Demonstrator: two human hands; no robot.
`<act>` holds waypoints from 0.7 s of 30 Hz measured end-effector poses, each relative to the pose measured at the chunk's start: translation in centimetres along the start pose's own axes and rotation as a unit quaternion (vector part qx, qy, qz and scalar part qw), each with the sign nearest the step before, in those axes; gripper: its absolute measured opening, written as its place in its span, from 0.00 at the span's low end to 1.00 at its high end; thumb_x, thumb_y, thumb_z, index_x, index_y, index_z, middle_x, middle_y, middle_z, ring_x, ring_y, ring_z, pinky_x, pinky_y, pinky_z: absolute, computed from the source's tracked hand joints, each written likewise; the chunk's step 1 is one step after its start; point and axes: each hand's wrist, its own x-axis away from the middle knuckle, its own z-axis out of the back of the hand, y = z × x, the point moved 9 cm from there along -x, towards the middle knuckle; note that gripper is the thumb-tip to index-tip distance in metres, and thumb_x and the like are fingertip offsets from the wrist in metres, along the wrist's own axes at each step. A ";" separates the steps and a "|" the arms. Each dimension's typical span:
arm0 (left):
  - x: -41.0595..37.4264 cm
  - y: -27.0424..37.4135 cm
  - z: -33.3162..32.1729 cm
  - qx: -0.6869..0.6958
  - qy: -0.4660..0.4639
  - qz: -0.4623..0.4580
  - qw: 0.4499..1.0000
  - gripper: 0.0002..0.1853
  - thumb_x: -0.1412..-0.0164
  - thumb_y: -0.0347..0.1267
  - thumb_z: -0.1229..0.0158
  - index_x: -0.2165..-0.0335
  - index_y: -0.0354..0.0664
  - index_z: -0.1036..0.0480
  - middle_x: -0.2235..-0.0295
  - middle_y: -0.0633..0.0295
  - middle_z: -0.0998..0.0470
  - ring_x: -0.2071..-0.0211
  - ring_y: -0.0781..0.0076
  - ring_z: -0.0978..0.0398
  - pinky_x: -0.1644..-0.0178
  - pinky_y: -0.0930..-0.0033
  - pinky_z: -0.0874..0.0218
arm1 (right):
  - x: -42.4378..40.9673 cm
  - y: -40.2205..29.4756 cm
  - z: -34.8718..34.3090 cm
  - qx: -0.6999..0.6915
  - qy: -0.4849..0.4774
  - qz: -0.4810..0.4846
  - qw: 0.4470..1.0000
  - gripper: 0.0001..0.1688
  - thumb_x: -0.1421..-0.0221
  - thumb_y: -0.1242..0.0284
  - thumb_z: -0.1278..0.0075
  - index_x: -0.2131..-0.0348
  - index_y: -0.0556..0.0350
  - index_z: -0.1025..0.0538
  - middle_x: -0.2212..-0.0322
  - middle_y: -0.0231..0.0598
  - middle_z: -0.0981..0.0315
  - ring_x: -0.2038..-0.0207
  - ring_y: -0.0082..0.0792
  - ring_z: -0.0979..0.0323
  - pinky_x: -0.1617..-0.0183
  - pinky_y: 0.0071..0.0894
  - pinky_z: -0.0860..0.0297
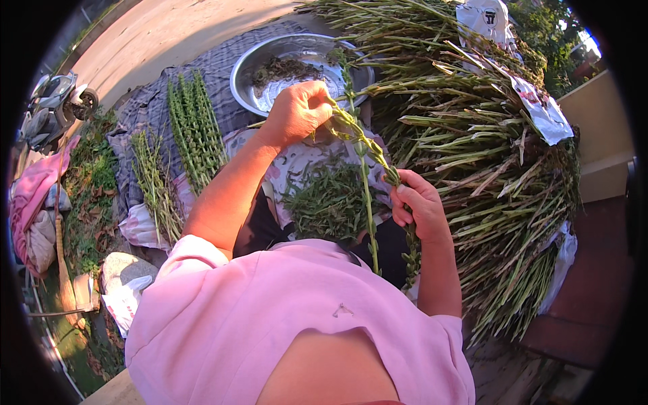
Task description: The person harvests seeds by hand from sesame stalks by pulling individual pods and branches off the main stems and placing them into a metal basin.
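Observation:
My right hand grips a green sesame stalk set with pods, whose lower part hangs down below the fist. At its far end my left hand pinches the stalk between thumb and fingers. A second podded stalk crosses behind it, running from the basin down to my lap. Below my hands, a heap of plucked green leaves rests on a pale patterned cloth between my legs. Beyond my left hand stands a wide metal basin with dry plant debris in it.
Cut stalks form a large pile on the right, with white plastic bags among them. Two smaller bunches, one of podded stalks and one thinner, lie at left on a checked cloth. A stone sits nearer me.

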 end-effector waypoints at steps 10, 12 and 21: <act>3.5 -7.3 -2.3 -0.046 -0.238 0.170 0.955 0.26 0.55 0.29 0.42 0.54 0.39 0.38 0.61 0.59 0.31 0.73 0.82 0.32 0.69 0.79 0.40 | 1.1 -2.7 3.4 -0.024 0.035 0.046 0.998 0.14 0.49 0.78 0.63 0.62 0.61 0.33 0.85 0.27 0.42 0.90 0.13 0.49 0.87 0.14 0.46; 5.1 -5.6 -6.7 -0.056 -0.272 0.146 0.949 0.29 0.55 0.28 0.42 0.52 0.39 0.40 0.57 0.63 0.33 0.74 0.85 0.35 0.67 0.81 0.40 | 1.1 -3.8 3.6 -0.009 0.046 0.063 0.997 0.15 0.50 0.78 0.64 0.61 0.62 0.33 0.85 0.28 0.43 0.90 0.13 0.49 0.87 0.14 0.46; 12.0 5.3 -25.2 0.380 -0.450 0.185 0.787 0.18 0.47 0.31 0.48 0.58 0.37 0.39 0.65 0.61 0.32 0.68 0.77 0.32 0.64 0.75 0.40 | 0.1 -7.1 2.2 0.160 0.038 0.165 0.973 0.22 0.48 0.69 0.57 0.54 0.60 0.38 0.76 0.34 0.34 0.78 0.20 0.34 0.73 0.18 0.35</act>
